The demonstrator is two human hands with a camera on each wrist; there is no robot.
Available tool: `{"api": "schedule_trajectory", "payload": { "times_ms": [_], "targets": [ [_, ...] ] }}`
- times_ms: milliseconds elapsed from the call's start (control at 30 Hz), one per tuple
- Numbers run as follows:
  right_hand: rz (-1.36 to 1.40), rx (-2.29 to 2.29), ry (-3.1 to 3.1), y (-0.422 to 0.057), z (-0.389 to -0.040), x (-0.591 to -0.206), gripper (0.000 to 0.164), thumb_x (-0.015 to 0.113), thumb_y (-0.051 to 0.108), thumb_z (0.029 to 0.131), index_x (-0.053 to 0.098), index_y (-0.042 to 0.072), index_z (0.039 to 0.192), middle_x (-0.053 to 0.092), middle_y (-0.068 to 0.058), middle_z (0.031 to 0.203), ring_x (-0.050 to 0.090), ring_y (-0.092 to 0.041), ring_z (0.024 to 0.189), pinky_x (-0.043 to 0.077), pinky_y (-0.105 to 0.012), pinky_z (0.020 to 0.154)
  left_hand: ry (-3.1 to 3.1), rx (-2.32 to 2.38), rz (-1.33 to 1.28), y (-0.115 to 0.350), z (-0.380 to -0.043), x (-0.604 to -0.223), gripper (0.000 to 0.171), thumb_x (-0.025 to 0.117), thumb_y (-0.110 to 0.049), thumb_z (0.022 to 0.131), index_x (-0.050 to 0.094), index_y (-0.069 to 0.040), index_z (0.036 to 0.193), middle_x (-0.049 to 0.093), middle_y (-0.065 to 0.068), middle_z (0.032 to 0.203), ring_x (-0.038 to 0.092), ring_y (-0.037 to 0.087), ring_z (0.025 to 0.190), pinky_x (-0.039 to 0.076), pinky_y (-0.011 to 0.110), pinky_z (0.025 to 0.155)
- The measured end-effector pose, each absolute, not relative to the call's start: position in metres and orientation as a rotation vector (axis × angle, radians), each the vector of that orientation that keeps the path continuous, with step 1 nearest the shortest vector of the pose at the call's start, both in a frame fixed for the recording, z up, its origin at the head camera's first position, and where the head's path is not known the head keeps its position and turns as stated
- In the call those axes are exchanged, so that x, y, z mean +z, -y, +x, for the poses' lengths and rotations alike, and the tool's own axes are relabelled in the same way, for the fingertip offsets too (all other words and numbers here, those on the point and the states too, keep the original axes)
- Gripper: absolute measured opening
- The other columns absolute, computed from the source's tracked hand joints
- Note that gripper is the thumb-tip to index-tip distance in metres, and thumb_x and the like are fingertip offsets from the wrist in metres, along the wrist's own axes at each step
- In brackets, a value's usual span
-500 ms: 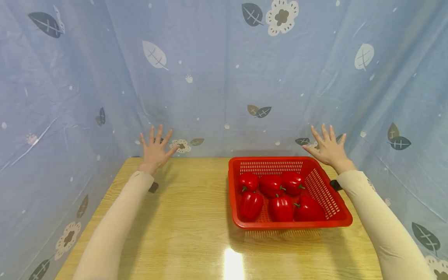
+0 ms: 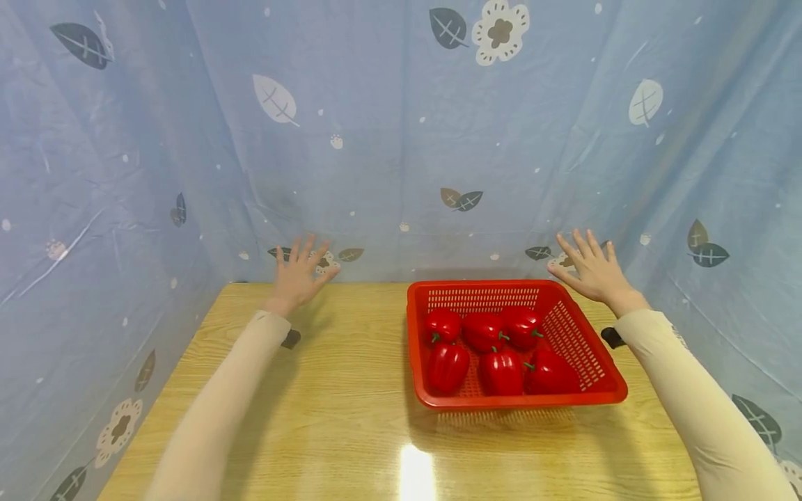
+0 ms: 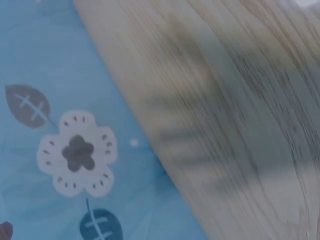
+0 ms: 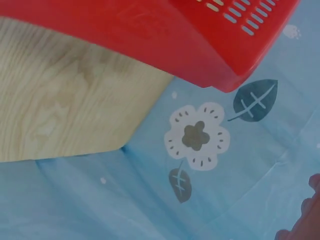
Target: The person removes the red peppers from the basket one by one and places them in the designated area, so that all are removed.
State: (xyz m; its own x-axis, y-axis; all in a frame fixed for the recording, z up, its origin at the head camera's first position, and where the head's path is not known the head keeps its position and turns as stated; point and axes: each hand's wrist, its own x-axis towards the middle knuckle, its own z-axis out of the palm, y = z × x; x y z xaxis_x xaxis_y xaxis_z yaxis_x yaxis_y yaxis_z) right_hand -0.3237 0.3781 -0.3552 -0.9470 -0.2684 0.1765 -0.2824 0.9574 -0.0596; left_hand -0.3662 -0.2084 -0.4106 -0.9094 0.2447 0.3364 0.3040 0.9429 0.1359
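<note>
Well, your left hand (image 2: 297,278) and right hand (image 2: 595,275) both have fingers spread, the right near the basket's two o'clock corner. The red basket (image 2: 520,401) sits on the table (image 2: 338,417) at four, long axis nine-to-three; its six o'clock pepper (image 2: 501,374) points its stem near twelve.

Blue Cloth (image 2: 370,139) Backs a Pale Wooden Table (image 2: 338,390)

I see the cloth hang behind the table and along both sides, creased. A white flower (image 2: 500,33) with a brown centre is printed high up, a white leaf (image 2: 274,99) left of it, a brown-and-grey leaf pair (image 2: 468,201) lower down. A bright patch of light (image 2: 416,473) gleams on the table's near part.
</note>
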Motion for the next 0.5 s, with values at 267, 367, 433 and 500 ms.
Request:
{"api": "schedule_trajectory", "payload": {
  "times_ms": [267, 367, 433, 500],
  "targets": [
    [0.535, 0.146, 2.941, -0.381, -0.319, -0.360, 0.075, 0.044, 0.048, 0.094, 0.007, 0.016, 0.150, 0.002, -0.024, 0.153, -0.008, -0.041, 0.139, -0.004, -0.067, 0.105, 2.765, -0.297, -0.472, 0.179, -0.365, -0.412, 0.075, 0.038, -0.064, 0.089, 0.020, -0.023, 0.149, 0.017, 0.010, 0.154, 0.014, 0.035, 0.140, 0.005, 0.067, 0.106],
    [0.555, 0.170, 2.949, -0.382, -0.316, -0.365, 0.074, 0.043, 0.047, 0.095, 0.004, 0.019, 0.150, 0.002, -0.024, 0.153, -0.008, -0.041, 0.139, -0.004, -0.067, 0.104, 2.766, -0.321, -0.490, 0.168, -0.365, -0.414, 0.076, 0.039, -0.064, 0.089, 0.020, -0.021, 0.149, 0.019, 0.009, 0.153, 0.016, 0.033, 0.140, 0.007, 0.065, 0.107],
    [0.560, 0.173, 2.962, -0.383, -0.314, -0.369, 0.073, 0.043, 0.047, 0.095, 0.004, 0.020, 0.150, 0.003, -0.024, 0.153, -0.007, -0.042, 0.139, -0.003, -0.066, 0.105, 2.773, -0.357, -0.510, 0.161, -0.365, -0.415, 0.076, 0.041, -0.062, 0.089, 0.019, -0.020, 0.149, 0.019, 0.009, 0.154, 0.015, 0.031, 0.141, 0.005, 0.064, 0.108],
    [0.568, 0.177, 2.978, -0.384, -0.311, -0.372, 0.074, 0.044, 0.047, 0.094, 0.005, 0.019, 0.150, 0.004, -0.025, 0.152, -0.004, -0.044, 0.139, -0.002, -0.067, 0.105, 2.777, -0.392, -0.532, 0.154, -0.364, -0.417, 0.076, 0.042, -0.061, 0.089, 0.019, -0.020, 0.149, 0.019, 0.008, 0.154, 0.016, 0.031, 0.141, 0.005, 0.063, 0.108]
  ]
}}
